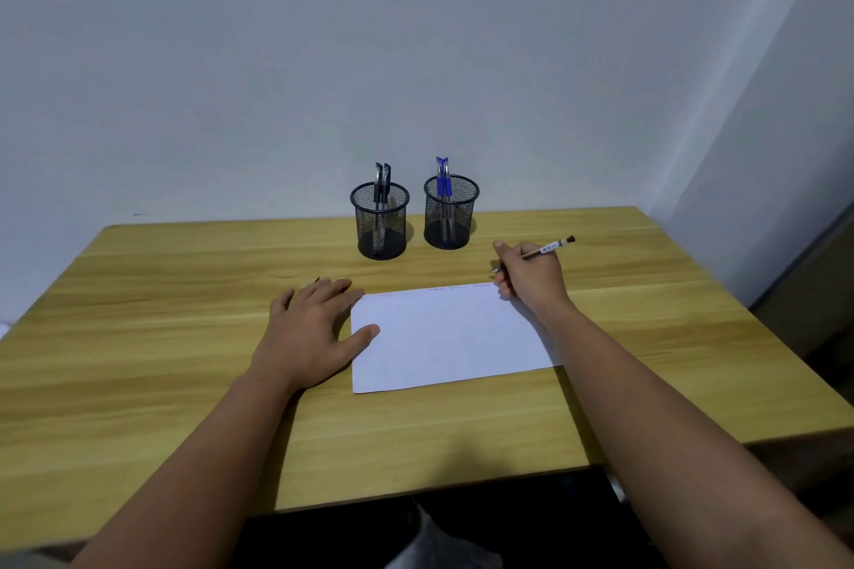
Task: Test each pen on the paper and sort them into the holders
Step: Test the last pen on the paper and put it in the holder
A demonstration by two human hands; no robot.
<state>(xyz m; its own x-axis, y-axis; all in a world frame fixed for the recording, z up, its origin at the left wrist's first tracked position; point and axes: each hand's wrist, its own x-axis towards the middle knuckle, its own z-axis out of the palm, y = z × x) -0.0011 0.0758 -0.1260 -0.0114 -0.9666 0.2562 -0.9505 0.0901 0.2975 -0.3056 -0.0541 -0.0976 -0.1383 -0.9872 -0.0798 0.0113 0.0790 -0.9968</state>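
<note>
A white sheet of paper (450,337) lies on the wooden table (161,314), with faint scribbles along its far edge. My right hand (531,275) grips a pen (550,247) with a dark red end, its tip at the paper's far right corner. My left hand (309,323) lies flat with spread fingers at the paper's left edge, thumb on the sheet. Something small and dark peeks out under its fingertips. Two black mesh holders stand at the back: the left holder (380,222) has two black pens (382,185), the right holder (450,213) has two blue pens (443,180).
The table's back edge meets a pale wall (416,60). Another wall and a dark strip close off the right side (808,282). My lap shows below the table's front edge.
</note>
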